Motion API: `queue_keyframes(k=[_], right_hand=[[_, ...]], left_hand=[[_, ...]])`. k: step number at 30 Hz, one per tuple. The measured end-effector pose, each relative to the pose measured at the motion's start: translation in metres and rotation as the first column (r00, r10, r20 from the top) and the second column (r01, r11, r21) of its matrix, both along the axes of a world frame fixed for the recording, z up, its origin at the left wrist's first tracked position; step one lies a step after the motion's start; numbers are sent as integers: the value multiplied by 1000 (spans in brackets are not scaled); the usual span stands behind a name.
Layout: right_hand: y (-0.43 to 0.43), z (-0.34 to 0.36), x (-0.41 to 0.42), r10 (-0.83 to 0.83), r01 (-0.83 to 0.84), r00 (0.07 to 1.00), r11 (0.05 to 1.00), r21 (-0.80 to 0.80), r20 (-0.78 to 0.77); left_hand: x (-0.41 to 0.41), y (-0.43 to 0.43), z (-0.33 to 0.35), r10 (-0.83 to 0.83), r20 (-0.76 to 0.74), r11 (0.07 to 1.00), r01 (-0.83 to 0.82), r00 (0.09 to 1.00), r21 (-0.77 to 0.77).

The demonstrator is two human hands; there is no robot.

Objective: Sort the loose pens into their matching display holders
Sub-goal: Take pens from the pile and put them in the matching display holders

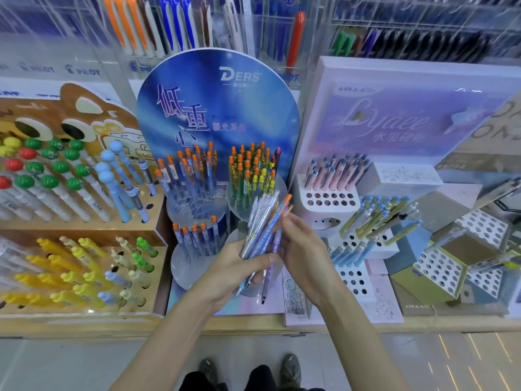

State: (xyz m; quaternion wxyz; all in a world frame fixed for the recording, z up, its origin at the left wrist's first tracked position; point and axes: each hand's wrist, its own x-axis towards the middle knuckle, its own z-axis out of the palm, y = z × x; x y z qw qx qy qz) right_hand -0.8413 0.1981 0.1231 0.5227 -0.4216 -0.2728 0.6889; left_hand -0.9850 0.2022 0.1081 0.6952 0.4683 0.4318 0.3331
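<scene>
left hand [239,266]: fingers curled round the lower half of a bundle of pens [263,224] | right hand [303,249]: fingertips and thumb pinching the same bundle higher up | bundle: tilted, orange tips up, among the round clear holders [183,266] of the blue DERS display [214,108] | flanks: pink stand [394,117] right, wooden cartoon stand [84,114] left

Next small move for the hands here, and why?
Probably: right hand draws one orange-tipped pen from the bundle that the left hand grips, toward the near clear holder. It pinches the bundle's upper ends, and that holder's pens have the same orange tips.
</scene>
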Motion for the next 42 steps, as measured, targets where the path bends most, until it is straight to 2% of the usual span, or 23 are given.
queue_keyframes(k=[2, 6, 9, 13, 16, 20, 25, 30, 34, 39, 42], right_hand=[[-6, -6, 2, -26, 27, 978, 1000, -1, 207], [-12, -10, 1, 85, -113, 899, 993, 40, 429], [-11, -7, 2, 84, -134, 877, 988, 73, 474], [-11, -7, 7, -131, 61, 841, 987, 149, 524], [-11, -11, 5, -252, 152, 753, 965, 212, 608], [-7, -14, -9, -357, 183, 639, 931, 317, 681], [-5, -18, -26, -387, 53, 545, 901, 430, 744], [-4, -23, -30, -448, -60, 408, 856, 513, 796], [1, -26, -32, -436, -176, 304, 848, 500, 847], [-1, -32, -39, -479, -219, 224, 824, 522, 849], [1, -34, -49, -539, -218, 124, 804, 553, 833]], left_hand=[[-4, -3, -4, 11, 9, 1000, -12, 1000, 14], [-14, -11, -13, 26, 33, 1000, -26, 999, 5], [-23, -14, -17, 65, 66, 998, -63, 996, -23], [-36, -18, -21, 119, 120, 992, -111, 986, -66], [-46, -20, -22, 159, 136, 986, -150, 978, -71], [-57, -20, -24, 171, 114, 984, -163, 979, -74], [-68, -19, -27, 159, 90, 987, -156, 983, -36], [-78, -15, -29, 132, 99, 991, -131, 986, -18], [-84, -14, -30, 114, 92, 993, -114, 989, -3], [-92, -12, -28, 89, 87, 994, -94, 992, 54], [-96, -12, -27, 115, 67, 992, -119, 991, 48]])
